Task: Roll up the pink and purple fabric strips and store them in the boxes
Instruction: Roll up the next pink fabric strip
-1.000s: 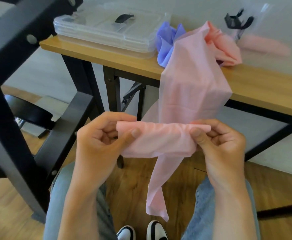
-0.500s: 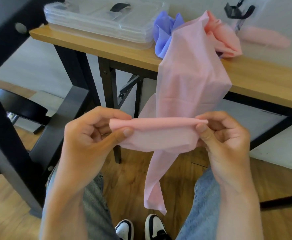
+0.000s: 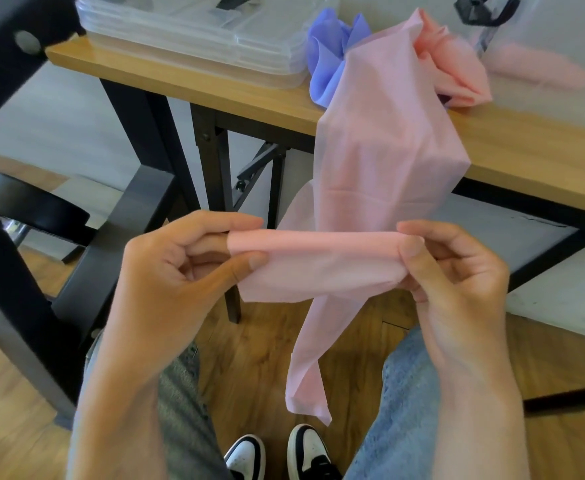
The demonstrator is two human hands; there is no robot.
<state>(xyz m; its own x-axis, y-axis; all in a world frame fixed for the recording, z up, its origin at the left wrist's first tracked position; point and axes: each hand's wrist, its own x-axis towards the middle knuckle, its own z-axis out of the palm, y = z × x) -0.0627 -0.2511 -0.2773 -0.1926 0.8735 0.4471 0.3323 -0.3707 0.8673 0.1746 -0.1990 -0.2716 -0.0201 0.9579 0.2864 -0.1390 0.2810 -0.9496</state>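
I am holding a sheer pink fabric strip (image 3: 384,161) in front of me, above my knees, with both hands. My left hand (image 3: 180,268) is pinching the left end of its rolled part between curled fingers and thumb, and my right hand (image 3: 453,268) is pinching the right end the same way, so the roll is stretching level between them. From the roll the strip is running up over the edge of the wooden worktop (image 3: 526,147), and a loose tail is hanging down toward the wooden floor (image 3: 259,358). On the worktop a crumpled purple fabric strip (image 3: 329,57) is lying just beside the pink one, touching a stack of clear plastic boxes (image 3: 194,32). More bunched pink fabric (image 3: 457,74) is sitting behind.
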